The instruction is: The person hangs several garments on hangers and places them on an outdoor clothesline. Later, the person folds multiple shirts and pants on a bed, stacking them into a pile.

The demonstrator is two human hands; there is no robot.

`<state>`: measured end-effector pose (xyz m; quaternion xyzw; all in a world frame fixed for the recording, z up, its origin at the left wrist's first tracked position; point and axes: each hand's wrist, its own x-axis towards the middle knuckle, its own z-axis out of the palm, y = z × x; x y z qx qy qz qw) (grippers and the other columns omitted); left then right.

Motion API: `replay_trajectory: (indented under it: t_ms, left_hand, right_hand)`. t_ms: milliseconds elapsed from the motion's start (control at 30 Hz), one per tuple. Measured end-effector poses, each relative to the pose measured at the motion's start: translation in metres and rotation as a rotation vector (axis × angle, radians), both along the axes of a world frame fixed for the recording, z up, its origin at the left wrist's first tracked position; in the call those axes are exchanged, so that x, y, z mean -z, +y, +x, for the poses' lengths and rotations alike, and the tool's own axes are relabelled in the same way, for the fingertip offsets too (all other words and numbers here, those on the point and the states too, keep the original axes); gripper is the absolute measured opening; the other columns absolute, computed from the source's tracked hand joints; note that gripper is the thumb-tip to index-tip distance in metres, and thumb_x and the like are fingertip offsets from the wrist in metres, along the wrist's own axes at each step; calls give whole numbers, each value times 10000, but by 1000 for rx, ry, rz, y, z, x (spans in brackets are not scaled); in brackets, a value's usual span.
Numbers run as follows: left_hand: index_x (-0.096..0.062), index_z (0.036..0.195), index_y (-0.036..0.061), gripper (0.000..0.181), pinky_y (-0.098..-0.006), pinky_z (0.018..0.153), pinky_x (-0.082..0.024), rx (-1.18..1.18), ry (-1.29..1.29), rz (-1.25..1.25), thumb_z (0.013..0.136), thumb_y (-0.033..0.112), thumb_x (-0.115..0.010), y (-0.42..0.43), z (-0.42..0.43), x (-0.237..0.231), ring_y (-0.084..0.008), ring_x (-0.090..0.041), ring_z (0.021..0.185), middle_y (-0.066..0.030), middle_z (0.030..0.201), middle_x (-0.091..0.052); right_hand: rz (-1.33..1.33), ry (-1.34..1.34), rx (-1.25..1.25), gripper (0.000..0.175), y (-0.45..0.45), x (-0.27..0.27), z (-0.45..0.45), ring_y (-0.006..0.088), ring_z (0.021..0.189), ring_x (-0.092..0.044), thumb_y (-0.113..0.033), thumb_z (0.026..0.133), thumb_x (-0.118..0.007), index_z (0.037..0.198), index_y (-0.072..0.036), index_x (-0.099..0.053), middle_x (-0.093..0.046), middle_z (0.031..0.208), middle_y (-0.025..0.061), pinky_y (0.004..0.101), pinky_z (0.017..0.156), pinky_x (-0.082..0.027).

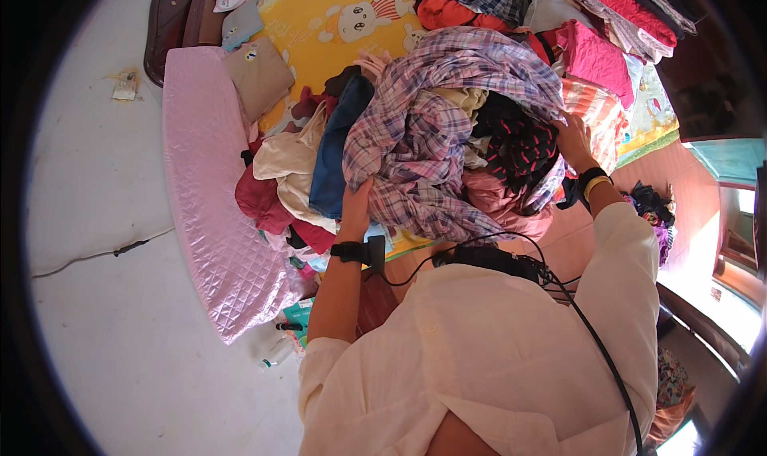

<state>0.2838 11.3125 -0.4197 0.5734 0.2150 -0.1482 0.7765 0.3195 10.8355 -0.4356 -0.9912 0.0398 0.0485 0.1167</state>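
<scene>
A large bunched plaid cloth [413,138] in pink, purple and white lies over a heap of clothes in front of me. My left hand [358,201] grips its near left edge, the fingers partly hidden in the folds. On the far right side, my right hand [574,137] holds the cloth's rim beside a black cloth with red dashes [527,147]. Within the ring of plaid also lie a beige cloth [461,101] and a salmon-pink cloth [488,192]. Dark blue denim [338,156] and a cream garment [287,162] rest against the plaid's left side.
Beneath the heap is a yellow bed sheet with cartoon prints [311,24]. A pink quilted cover [204,174] hangs along the white wall [96,216]. Folded brown cloth [259,75] sits at left, and a bright pink folded quilt [599,60] at right. A black cable [590,327] crosses my shirt.
</scene>
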Motion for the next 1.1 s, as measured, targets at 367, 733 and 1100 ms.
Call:
replay_trajectory:
  t_ms: [367, 733, 1100]
  left_hand:
    - [-285, 1308, 43, 682, -295, 889, -396, 97, 27, 535, 756, 180, -661, 0, -13, 8, -213, -467, 1095, -147, 1226, -450]
    - [-255, 1296, 15, 603, -383, 929, -393, 421, -600, -414, 840, 217, -594, -127, -25, -214, -223, -428, 1160, -136, 1295, -377]
    - [-474, 1188, 26, 335, -226, 882, -377, 178, -782, -229, 888, 163, -528, -92, -28, -247, -93, -495, 996, -34, 1056, -564]
  right_hand:
    - [748, -539, 51, 215, 45, -162, -2, 196, 899, -580, -33, 830, -490, 1037, -6, -546, -594, 902, 138, 274, 782, -432]
    - [1343, -173, -164, 302, 145, -332, -59, 31, 814, -528, -274, 883, -530, 1007, -5, -589, -599, 893, -26, 166, 718, -426]
    - [1038, -187, -143, 282, 67, -288, -105, 60, 859, -527, -226, 864, -580, 1066, -29, -584, -593, 936, -4, 193, 784, -422]
